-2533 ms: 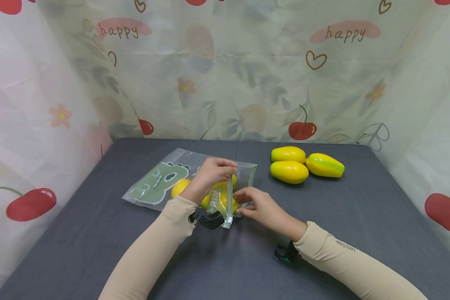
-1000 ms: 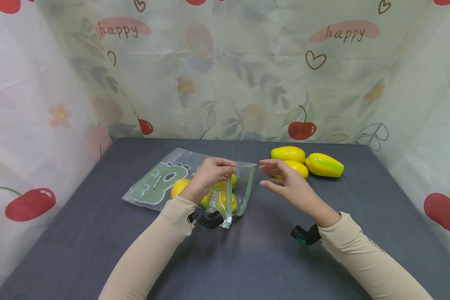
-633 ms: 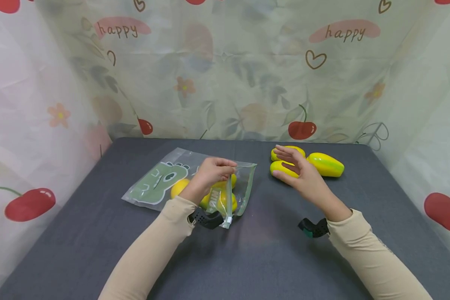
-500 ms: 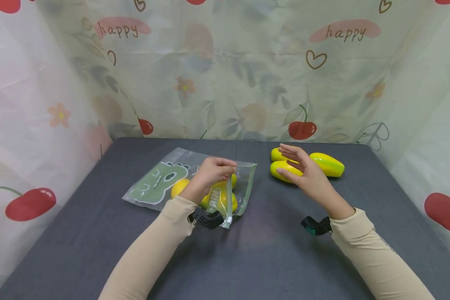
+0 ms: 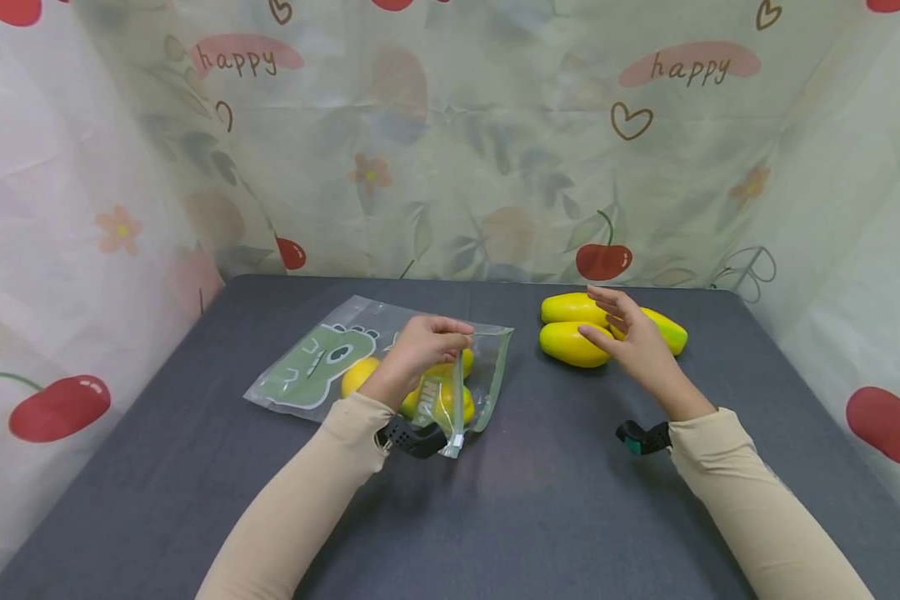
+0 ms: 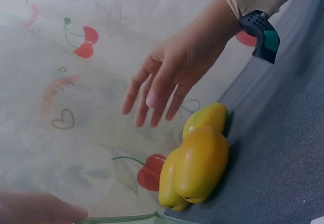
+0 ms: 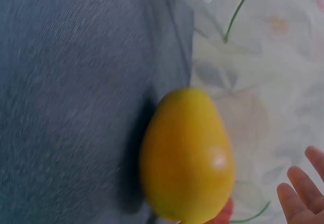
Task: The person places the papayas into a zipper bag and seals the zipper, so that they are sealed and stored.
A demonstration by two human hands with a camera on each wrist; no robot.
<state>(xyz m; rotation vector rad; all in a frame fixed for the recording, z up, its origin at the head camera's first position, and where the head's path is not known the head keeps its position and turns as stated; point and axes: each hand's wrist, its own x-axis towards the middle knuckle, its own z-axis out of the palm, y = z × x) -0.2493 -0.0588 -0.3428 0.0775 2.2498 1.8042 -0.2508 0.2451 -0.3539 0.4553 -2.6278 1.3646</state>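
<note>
My left hand [image 5: 429, 343] pinches the open top edge of a clear zip bag [image 5: 487, 367] with a green cartoon face on it. Several yellow fruits [image 5: 450, 400] show through the plastic. At the right, three yellow papayas [image 5: 573, 345] with greenish patches lie grouped on the table. Over them hovers my right hand [image 5: 637, 346], fingers spread and holding nothing. The left wrist view has this right hand [image 6: 174, 67] raised above the papayas [image 6: 202, 158]. In the right wrist view one papaya [image 7: 187, 158] is close by, with the right fingertips [image 7: 302, 188] apart from it.
A dark grey cloth covers the table [image 5: 525, 517]. A printed curtain [image 5: 450, 167] with cherries and flowers rises behind and along both sides. The white zip slider [image 5: 453, 446] sits at the bag's near end.
My right hand has let go of the bag's edge and moved right, to above the papayas. The left hand has kept its pinch on the bag in the same place.
</note>
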